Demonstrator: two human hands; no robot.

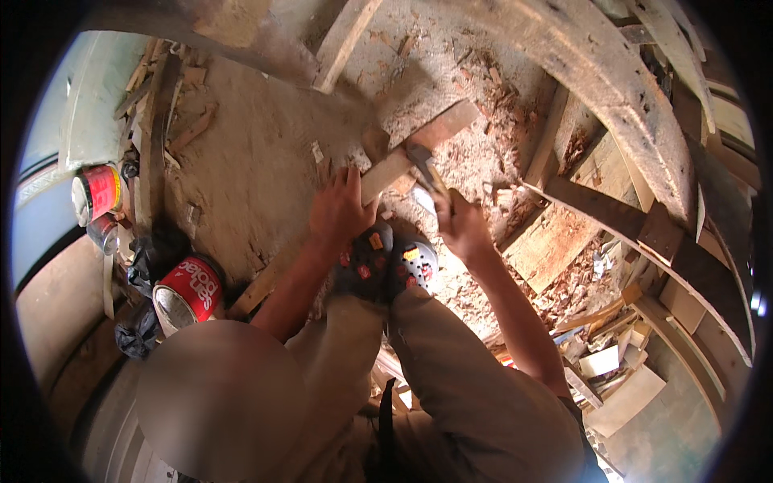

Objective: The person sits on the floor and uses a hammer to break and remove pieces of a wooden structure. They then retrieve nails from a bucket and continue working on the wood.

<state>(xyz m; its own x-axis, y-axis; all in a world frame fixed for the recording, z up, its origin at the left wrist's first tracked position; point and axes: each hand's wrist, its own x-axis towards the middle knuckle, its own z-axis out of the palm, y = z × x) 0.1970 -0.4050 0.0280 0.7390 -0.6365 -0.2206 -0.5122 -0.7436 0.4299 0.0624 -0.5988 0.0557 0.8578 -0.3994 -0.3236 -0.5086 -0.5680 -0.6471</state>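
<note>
My left hand [345,205] is closed on the near end of a narrow wooden board [445,129], which slants away to the upper right. In my right hand [463,227] is the handle of a short hammer-like tool [432,174]. Its dark head lies over the middle of the board, and whether it is touching the wood I cannot tell. Below the hands are my feet in clogs, a dark left one [364,262] and a pale right one [415,264], both with coloured charms.
Wood chips [483,201] litter the ground around the board. Large curved timbers [612,97] arch across the upper right. Offcuts [612,354] pile up at the lower right. Red-labelled cans [197,286] and black plastic bags [145,266] stand at the left.
</note>
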